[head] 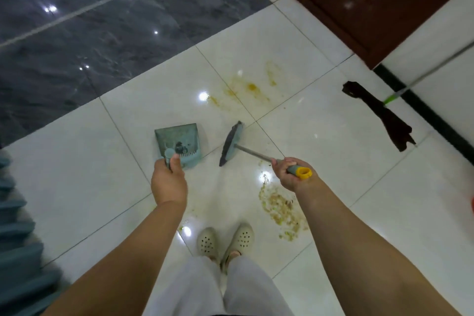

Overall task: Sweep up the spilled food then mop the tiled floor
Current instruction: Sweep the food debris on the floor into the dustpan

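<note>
- Right, the left hand (168,179) is clenched around the handle of a teal dustpan (179,143), which sits just left of centre frame over the white tiled floor (77,174).
- The right hand (291,173) grips the grey-and-yellow handle of a small broom (232,142), fingers wrapped tight; its dark bristle head angles toward the dustpan, near it but apart.
- Spilled food (280,209), a greenish-brown mash, lies lower right of centre, just under the right forearm.
- A yellow stain (252,87) spreads across the tiles above centre.
- At right, a dark mop (379,115) rests flat on the floor, its green-collared pole rising toward the right edge.
- Pale perforated shoes (225,240) stand bottom centre.
</note>
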`<action>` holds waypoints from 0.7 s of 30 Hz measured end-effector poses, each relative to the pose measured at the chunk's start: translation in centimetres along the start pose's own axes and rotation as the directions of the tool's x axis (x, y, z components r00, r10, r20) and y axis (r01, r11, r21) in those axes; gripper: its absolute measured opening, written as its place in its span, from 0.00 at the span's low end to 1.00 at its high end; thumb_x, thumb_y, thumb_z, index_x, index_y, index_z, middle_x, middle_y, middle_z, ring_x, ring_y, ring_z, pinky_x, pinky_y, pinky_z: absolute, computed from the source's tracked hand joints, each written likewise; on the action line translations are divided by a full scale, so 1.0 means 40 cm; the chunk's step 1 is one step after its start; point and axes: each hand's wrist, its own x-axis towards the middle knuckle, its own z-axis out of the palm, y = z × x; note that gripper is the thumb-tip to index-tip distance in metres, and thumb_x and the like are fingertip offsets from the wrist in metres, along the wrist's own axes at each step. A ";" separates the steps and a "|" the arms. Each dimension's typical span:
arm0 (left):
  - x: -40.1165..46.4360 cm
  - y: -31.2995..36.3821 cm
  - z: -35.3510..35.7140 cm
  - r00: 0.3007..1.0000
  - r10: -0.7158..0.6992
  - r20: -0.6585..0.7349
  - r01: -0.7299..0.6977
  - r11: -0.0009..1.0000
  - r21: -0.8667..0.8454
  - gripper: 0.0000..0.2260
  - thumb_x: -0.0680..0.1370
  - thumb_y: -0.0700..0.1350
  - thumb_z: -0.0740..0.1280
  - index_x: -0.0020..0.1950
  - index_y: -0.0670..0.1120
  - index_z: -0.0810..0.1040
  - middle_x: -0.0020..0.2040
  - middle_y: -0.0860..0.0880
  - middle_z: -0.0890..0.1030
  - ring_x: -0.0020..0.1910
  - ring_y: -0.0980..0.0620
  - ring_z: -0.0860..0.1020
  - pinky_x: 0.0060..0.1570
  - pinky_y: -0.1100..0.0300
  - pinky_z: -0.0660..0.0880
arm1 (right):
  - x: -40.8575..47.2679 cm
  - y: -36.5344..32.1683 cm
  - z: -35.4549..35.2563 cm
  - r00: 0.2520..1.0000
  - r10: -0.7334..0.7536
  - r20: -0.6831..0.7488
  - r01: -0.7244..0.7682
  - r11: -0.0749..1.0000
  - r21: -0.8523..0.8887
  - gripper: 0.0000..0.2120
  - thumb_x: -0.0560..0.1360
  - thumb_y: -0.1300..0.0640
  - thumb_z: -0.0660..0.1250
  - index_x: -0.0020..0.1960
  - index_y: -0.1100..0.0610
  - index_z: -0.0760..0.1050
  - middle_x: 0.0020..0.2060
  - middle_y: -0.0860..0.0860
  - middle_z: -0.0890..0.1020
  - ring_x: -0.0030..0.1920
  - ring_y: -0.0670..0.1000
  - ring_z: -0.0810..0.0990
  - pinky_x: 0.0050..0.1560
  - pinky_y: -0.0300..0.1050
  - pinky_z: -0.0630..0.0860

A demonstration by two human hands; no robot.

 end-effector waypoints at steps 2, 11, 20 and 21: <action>-0.020 0.031 0.037 0.999 0.024 0.035 -0.024 1.000 -0.003 0.19 0.81 0.53 0.56 0.50 0.37 0.73 0.45 0.38 0.80 0.40 0.46 0.74 0.40 0.59 0.68 | -0.011 -0.053 -0.049 1.000 -0.012 -0.016 0.013 0.997 0.077 0.22 0.80 0.64 0.58 0.73 0.65 0.62 0.43 0.68 0.72 0.13 0.50 0.68 0.15 0.34 0.68; -0.122 0.154 0.176 0.970 0.160 0.185 -0.165 0.986 0.009 0.19 0.81 0.53 0.56 0.50 0.36 0.73 0.46 0.38 0.80 0.41 0.47 0.74 0.40 0.59 0.67 | -0.103 -0.188 -0.270 0.994 -0.090 -0.058 0.105 0.924 0.367 0.22 0.80 0.64 0.57 0.73 0.66 0.60 0.56 0.67 0.72 0.13 0.48 0.66 0.16 0.32 0.67; -0.190 0.236 0.226 0.935 0.254 0.247 -0.275 0.960 0.052 0.20 0.81 0.53 0.56 0.53 0.35 0.73 0.49 0.34 0.79 0.49 0.37 0.77 0.41 0.55 0.67 | -0.224 -0.229 -0.351 0.972 -0.203 -0.116 0.234 0.845 0.481 0.21 0.80 0.67 0.55 0.73 0.63 0.63 0.68 0.66 0.66 0.30 0.55 0.72 0.15 0.35 0.67; -0.195 0.242 0.227 0.931 0.259 0.256 -0.282 0.958 0.054 0.20 0.81 0.53 0.56 0.52 0.35 0.73 0.49 0.34 0.79 0.48 0.38 0.77 0.41 0.56 0.67 | -0.236 -0.228 -0.351 0.971 -0.207 -0.121 0.240 0.847 0.475 0.21 0.80 0.67 0.56 0.72 0.63 0.64 0.67 0.66 0.67 0.27 0.55 0.72 0.14 0.35 0.67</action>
